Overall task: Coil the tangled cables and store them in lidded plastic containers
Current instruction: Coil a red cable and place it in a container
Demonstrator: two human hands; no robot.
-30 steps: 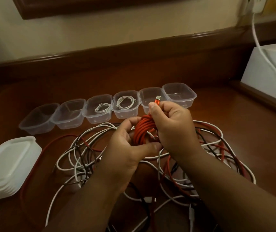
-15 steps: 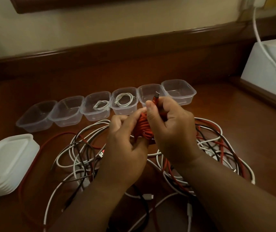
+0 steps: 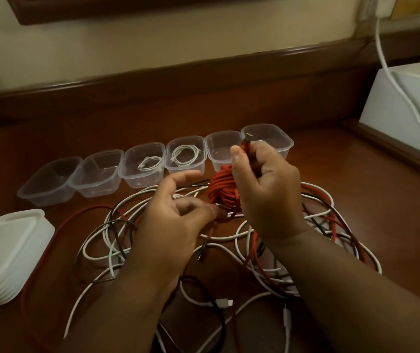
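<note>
My right hand (image 3: 267, 192) grips a coiled red cable (image 3: 223, 184) above the tangle, and the cable's metal plug (image 3: 247, 137) sticks up past my thumb. Just left of the coil, my left hand (image 3: 168, 225) has its index finger stretched out. Its thumb and other fingertips pinch the red cable's loose tail under the coil. White, black and red cables lie in a tangled pile (image 3: 117, 240) on the wooden table. Several clear plastic containers (image 3: 51, 182) stand in a row behind it. Two of these hold small white coils (image 3: 150, 164) (image 3: 184, 155).
A stack of white lids (image 3: 7, 250) sits at the left edge of the table. A white box (image 3: 407, 110) stands at the far right, with a white cord (image 3: 382, 54) running over it from a wall outlet. A raised wooden ledge borders the back.
My left hand has let go of the coil's body and opened out, keeping only the tail. My right hand has carried the coil slightly right and turned it.
</note>
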